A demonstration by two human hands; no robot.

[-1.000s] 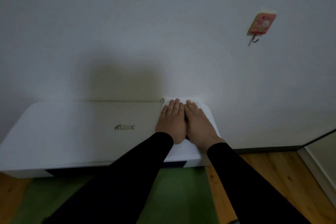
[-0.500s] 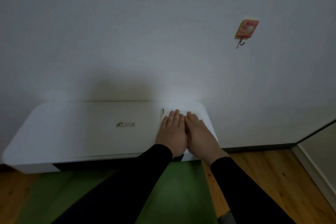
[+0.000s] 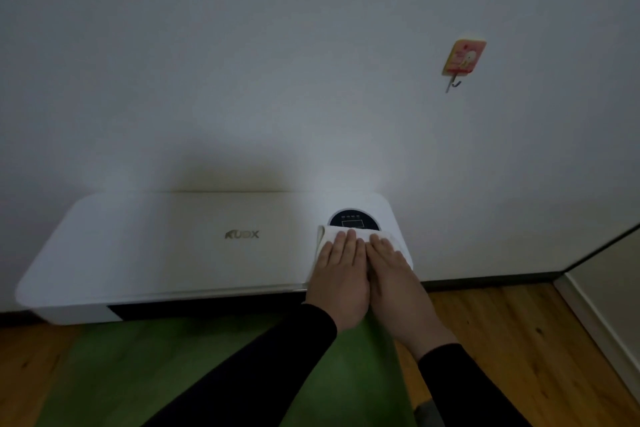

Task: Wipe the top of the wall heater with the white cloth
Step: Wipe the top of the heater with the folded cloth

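Note:
A long white wall heater (image 3: pixel 156 243) with a gold logo runs low along the wall. On its right end lies a folded white cloth (image 3: pixel 329 234). My left hand (image 3: pixel 341 274) and my right hand (image 3: pixel 393 274) press flat on the cloth side by side, fingers straight and pointing toward the wall. A dark round control panel (image 3: pixel 353 218) shows just beyond the cloth's far edge. Most of the cloth is hidden under my hands.
A pink and yellow adhesive hook (image 3: pixel 462 61) sticks to the white wall above right. A green mat (image 3: pixel 173 367) covers the wooden floor (image 3: pixel 512 340) below the heater. A baseboard (image 3: pixel 485 279) and a corner lie to the right.
Both hands have slid the cloth toward me, away from the wall, uncovering the dark round control panel that was hidden under it.

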